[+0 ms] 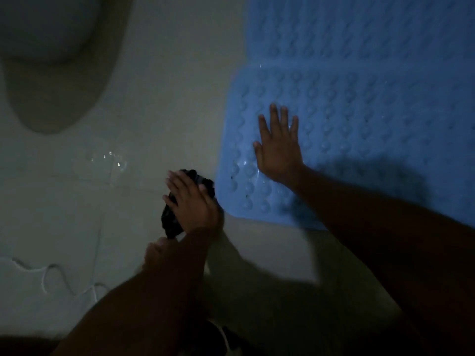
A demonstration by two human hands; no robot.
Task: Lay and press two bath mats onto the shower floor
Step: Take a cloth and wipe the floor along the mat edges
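Observation:
Two blue bath mats with rows of round bumps lie on the pale tiled floor at the right. The near mat (pixel 359 129) overlaps the far mat (pixel 359 29) along a seam. My right hand (pixel 279 147) rests flat, fingers spread, on the near mat's left part. My left hand (pixel 192 201) lies on a crumpled black cloth (pixel 171 222) on the floor just left of the near mat's corner, fingers wrapped over it.
A pale toilet base (pixel 56 80) stands at the upper left. Water drops (pixel 113 158) glisten on the tiled floor (pixel 154 98) below it. A thin white cord (pixel 51 273) snakes across the floor at the lower left. My bare toes (pixel 156 250) show under my left wrist.

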